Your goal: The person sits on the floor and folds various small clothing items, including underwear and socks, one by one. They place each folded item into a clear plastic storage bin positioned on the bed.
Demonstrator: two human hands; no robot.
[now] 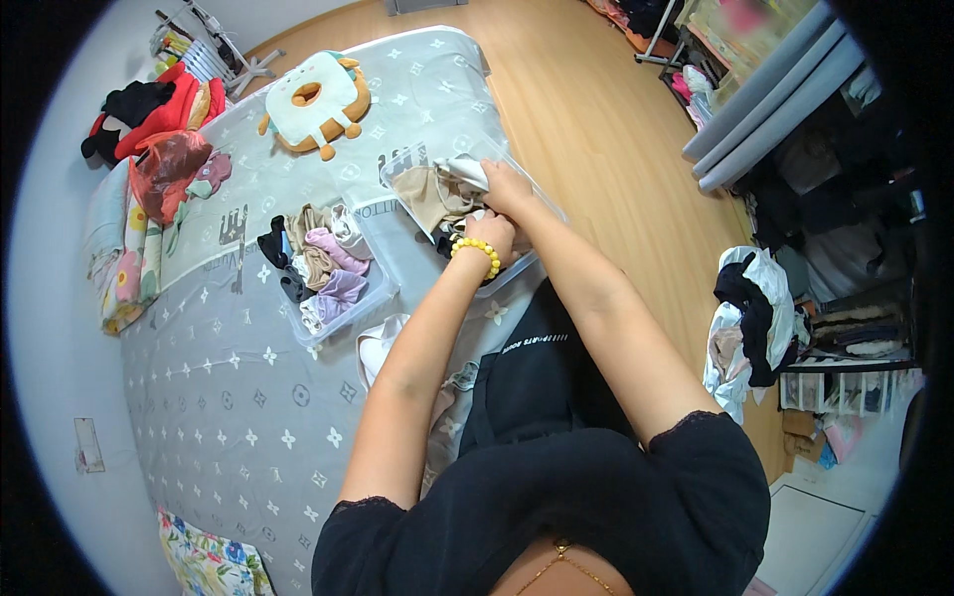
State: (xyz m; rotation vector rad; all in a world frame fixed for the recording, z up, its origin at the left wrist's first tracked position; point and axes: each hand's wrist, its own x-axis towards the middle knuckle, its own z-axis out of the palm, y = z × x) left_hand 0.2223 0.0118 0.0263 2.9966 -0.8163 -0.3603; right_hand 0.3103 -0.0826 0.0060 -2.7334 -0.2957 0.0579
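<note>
A clear plastic bin (545,202) holding loose clothes stands at the right edge of the bed, in front of me. My right hand (507,187) is over its far side, closed on a pale grey-white piece of clothing (463,173). Nearer to me, my left hand (492,232), with a yellow bead bracelet at the wrist, reaches in among the clothes; its fingers are curled and partly hidden, so what they grip cannot be made out. A beige garment (425,197) lies in the bin left of both hands. Darker cloth shows beneath them.
Left of the bin sits a smaller clear box (350,316) of folded clothes in several colours. White cloth (376,350) lies by my left forearm. A bread-shaped plush cushion (316,97) rests farther back on the bed (214,437). White and black clothes (750,318) are heaped at right.
</note>
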